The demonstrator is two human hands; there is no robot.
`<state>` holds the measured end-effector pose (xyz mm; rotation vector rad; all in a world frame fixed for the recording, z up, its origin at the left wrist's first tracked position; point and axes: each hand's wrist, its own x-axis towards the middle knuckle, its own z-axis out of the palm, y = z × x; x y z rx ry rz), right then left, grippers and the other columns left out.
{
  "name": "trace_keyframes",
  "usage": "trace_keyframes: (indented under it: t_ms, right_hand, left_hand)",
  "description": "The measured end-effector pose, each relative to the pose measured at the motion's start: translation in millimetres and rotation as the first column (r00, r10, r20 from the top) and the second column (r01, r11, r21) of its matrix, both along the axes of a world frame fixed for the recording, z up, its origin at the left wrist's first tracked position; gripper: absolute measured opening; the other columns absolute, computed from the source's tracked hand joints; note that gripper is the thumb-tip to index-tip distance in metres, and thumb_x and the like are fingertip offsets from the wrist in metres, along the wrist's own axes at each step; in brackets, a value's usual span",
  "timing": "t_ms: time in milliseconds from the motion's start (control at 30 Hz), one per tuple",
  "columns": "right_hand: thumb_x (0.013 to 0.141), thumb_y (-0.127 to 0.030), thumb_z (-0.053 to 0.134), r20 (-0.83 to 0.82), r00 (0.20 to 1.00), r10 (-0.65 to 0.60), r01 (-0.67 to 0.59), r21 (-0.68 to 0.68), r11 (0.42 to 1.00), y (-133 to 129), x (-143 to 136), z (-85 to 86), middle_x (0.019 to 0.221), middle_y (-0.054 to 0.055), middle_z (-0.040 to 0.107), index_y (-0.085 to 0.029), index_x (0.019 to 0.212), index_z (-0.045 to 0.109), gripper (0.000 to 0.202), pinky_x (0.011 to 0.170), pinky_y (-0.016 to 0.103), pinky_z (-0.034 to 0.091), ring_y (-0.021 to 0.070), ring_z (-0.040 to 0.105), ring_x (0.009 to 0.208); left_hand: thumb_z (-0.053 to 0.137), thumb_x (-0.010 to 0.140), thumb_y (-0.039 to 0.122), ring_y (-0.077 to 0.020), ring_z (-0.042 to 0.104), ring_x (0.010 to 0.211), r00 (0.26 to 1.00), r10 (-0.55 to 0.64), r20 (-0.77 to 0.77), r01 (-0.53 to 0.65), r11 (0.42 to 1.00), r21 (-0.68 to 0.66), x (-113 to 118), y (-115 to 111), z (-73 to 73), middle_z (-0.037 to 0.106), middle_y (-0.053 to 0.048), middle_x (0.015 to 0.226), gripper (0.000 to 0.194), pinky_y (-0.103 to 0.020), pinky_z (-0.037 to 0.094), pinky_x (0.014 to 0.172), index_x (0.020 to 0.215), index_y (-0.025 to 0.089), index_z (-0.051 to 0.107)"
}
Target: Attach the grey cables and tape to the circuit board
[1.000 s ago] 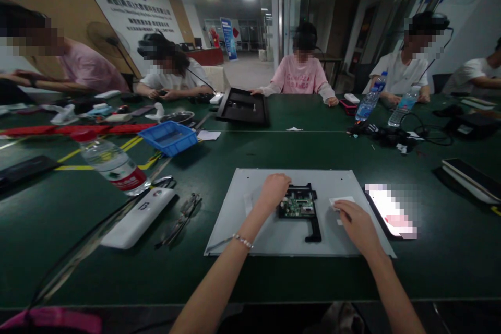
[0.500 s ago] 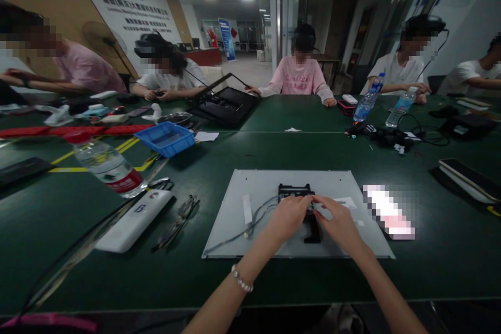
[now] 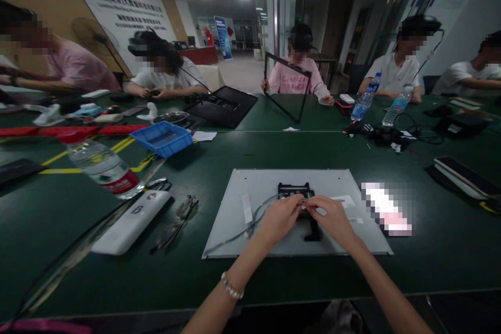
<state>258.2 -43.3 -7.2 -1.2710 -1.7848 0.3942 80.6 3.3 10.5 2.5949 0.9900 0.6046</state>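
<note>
A pale grey flat panel (image 3: 256,183) lies on the table in front of me. On its middle sits a black plastic bracket (image 3: 293,188), whose hooked lower leg (image 3: 313,232) points toward me. Over the bracket, my left hand (image 3: 282,216) and my right hand (image 3: 332,216) meet with fingertips pinched on a small green-edged piece (image 3: 303,200). Its exact kind is too small and too covered to make out. Thin grey cables (image 3: 256,219) run from the bracket to the panel's near left corner. A white strip (image 3: 247,207) lies left of them.
Left of the panel lie eyeglasses (image 3: 176,224), a white power bank (image 3: 133,222) and a tilted water bottle (image 3: 104,167). A blue tray (image 3: 162,141) stands farther back. A blurred-out bright phone-like thing (image 3: 385,209) lies right. Across the table, a person holds a black frame (image 3: 287,86).
My fingertips have shifted slightly left and drawn a little apart, so the small green-edged piece shows between them. Across the table, a person has lifted the black frame off a dark panel and stood it upright.
</note>
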Motion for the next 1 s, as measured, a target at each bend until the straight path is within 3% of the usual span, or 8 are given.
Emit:
trace_keyframes:
  t_ms: [167, 300, 400, 633, 1000]
  right_hand:
    - [0.084, -0.02, 0.049, 0.132, 0.985, -0.111, 0.111, 0.006, 0.994, 20.1, 16.1, -3.2, 0.092, 0.003, 0.069, -0.022, 0.092, 0.066, 0.019, 0.079, 0.033, 0.05, 0.0184, 0.064, 0.085]
    - [0.086, -0.021, 0.048, 0.275, 0.944, -0.183, 0.186, 0.014, 0.982, 42.4, 31.7, -2.2, 0.096, 0.005, 0.069, -0.02, 0.102, 0.063, 0.022, 0.08, 0.033, 0.048, 0.0192, 0.064, 0.086]
    - [0.087, -0.02, 0.046, 0.372, 0.91, -0.185, 0.189, 0.026, 0.982, 56.5, 33.0, -0.2, 0.102, 0.006, 0.068, -0.02, 0.11, 0.061, 0.028, 0.083, 0.033, 0.047, 0.0196, 0.063, 0.092]
    - [0.085, -0.018, 0.049, 0.37, 0.914, -0.163, 0.186, -0.028, 0.982, 75.6, 21.1, -8.6, 0.1, 0.004, 0.069, -0.021, 0.097, 0.066, 0.021, 0.087, 0.031, 0.046, 0.0183, 0.063, 0.093]
    - [0.082, -0.01, 0.046, 0.436, 0.898, -0.055, 0.099, -0.078, 0.992, 81.8, 14.9, -24.0, 0.108, 0.005, 0.067, -0.019, 0.093, 0.068, 0.026, 0.099, 0.032, 0.039, 0.0183, 0.054, 0.112]
  left_hand:
    - [0.047, 0.087, 0.013, -0.0203, 0.055, 0.109, 0.998, 0.049, -0.035, -0.046, 0.994, 0.103, -14.2, 2.7, 0.3, 0.057, -0.006, 0.12, 0.035, -0.036, 0.044, 0.094, 0.122, 0.02, 0.046]
    - [0.054, 0.086, 0.021, -0.0224, 0.049, 0.116, 0.995, 0.006, -0.098, 0.008, 0.991, 0.135, -25.5, 1.2, -5.7, 0.052, -0.007, 0.126, 0.038, -0.039, 0.04, 0.1, 0.123, 0.02, 0.045]
    - [0.056, 0.085, 0.023, -0.0234, 0.048, 0.118, 0.991, -0.024, -0.129, 0.043, 0.989, 0.145, -30.0, -0.2, -13.0, 0.051, -0.008, 0.129, 0.036, -0.041, 0.038, 0.101, 0.12, 0.02, 0.048]
    - [0.057, 0.084, 0.022, -0.0225, 0.048, 0.119, 0.992, -0.023, -0.124, 0.039, 0.991, 0.131, -32.8, 1.5, -20.8, 0.051, -0.007, 0.129, 0.034, -0.04, 0.039, 0.102, 0.118, 0.02, 0.05]
    - [0.057, 0.084, 0.022, -0.0222, 0.048, 0.12, 0.994, -0.014, -0.107, 0.028, 0.992, 0.125, -33.1, 1.0, -23.2, 0.052, -0.007, 0.129, 0.036, -0.04, 0.039, 0.102, 0.119, 0.021, 0.051]
